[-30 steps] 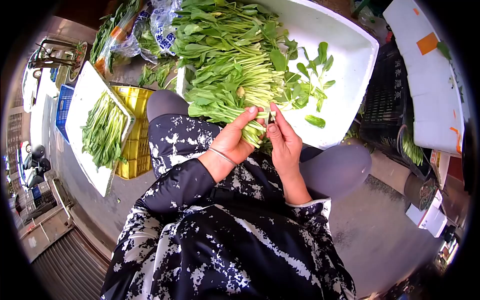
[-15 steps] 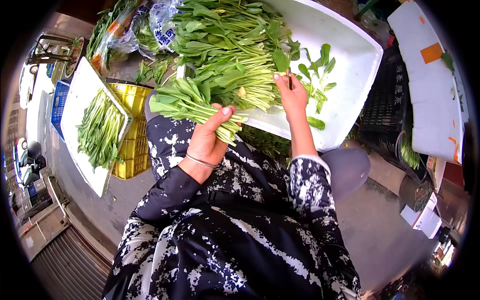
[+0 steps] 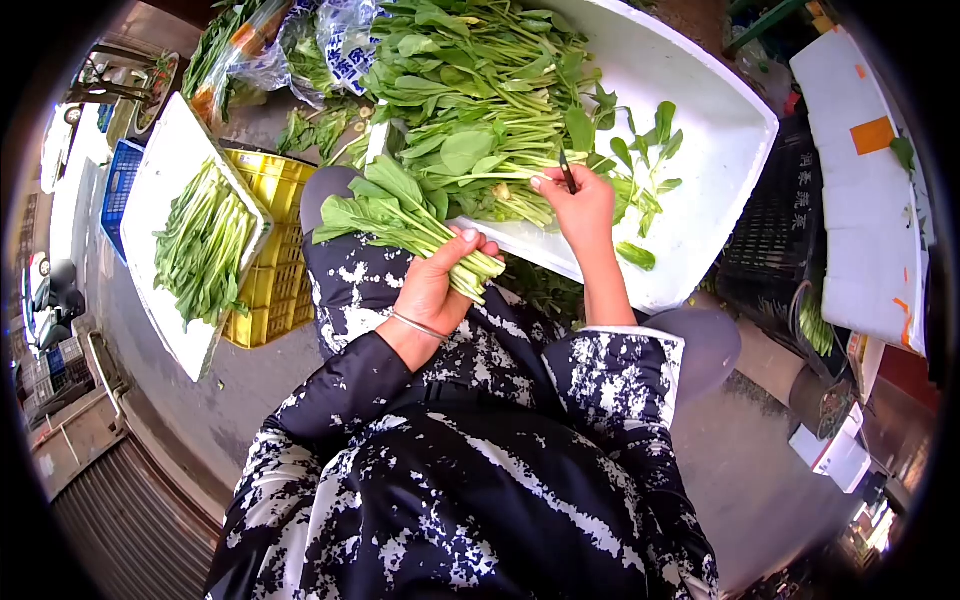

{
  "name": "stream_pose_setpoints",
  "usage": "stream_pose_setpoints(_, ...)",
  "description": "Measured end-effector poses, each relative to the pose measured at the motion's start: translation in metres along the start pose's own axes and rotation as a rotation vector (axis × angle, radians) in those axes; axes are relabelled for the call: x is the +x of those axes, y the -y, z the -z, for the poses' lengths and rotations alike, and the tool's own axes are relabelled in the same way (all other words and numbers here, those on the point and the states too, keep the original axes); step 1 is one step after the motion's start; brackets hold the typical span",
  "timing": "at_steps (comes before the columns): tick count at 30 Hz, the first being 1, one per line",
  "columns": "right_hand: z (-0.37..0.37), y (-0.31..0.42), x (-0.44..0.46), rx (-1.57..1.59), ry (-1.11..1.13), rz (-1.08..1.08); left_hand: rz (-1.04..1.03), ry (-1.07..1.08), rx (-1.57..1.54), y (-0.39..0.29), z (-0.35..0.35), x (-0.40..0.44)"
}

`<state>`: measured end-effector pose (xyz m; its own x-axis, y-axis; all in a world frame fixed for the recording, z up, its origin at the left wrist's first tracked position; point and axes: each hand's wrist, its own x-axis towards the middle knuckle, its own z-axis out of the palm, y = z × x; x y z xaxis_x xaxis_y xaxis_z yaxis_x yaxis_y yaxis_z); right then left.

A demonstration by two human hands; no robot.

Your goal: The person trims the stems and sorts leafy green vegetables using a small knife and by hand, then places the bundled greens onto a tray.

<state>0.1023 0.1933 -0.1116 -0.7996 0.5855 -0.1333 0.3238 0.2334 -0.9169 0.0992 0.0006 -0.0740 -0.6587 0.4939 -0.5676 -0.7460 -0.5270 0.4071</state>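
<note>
My left hand [image 3: 437,290] is wrapped round a bunch of leafy greens [image 3: 400,215], cut stems toward the right, leaves toward the left. My right hand [image 3: 582,205] is closed on a small dark-tipped knife [image 3: 567,172] and pinches the stem end of a single green stalk [image 3: 500,176] over the pile. The large pile of greens [image 3: 470,90] fills the left side of a white foam box [image 3: 715,130]. Loose leafy sprigs [image 3: 645,150] and a single leaf [image 3: 636,256] lie on the box's bare right part.
At left, a white foam lid [image 3: 180,330] bearing trimmed greens [image 3: 205,240] rests against a yellow crate [image 3: 275,290], beside a blue crate [image 3: 122,185]. Plastic bags [image 3: 345,45] lie at the top left. A black crate [image 3: 775,215] and another foam box [image 3: 860,190] stand at right.
My left hand has moved left and away from my right hand with its bunch. My right hand has gone up to the pile and now pinches a stalk.
</note>
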Motion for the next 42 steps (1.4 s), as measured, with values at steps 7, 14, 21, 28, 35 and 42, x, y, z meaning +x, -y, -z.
stream_pose_setpoints(7,0.013,0.002,-0.042,0.667,-0.020,-0.239,0.040,-0.033,-0.017,0.018,-0.009,0.013)
stream_pose_setpoints(14,0.025,0.023,-0.070,0.943,-0.010,-0.309,0.094,-0.013,0.041,0.022,-0.017,0.011)
stream_pose_setpoints(21,0.029,0.017,-0.071,0.725,0.055,-0.207,0.078,0.151,0.109,0.024,-0.016,0.013)
stream_pose_setpoints(28,0.029,0.003,-0.073,0.458,0.138,-0.013,0.068,0.111,0.149,0.024,-0.015,0.021)
stream_pose_setpoints(35,0.032,0.005,-0.094,0.819,0.237,-0.082,0.183,-0.027,0.061,0.019,-0.032,0.026)
stream_pose_setpoints(42,0.018,0.007,-0.099,0.700,0.232,-0.003,0.223,-0.028,0.035,0.023,-0.032,0.024)
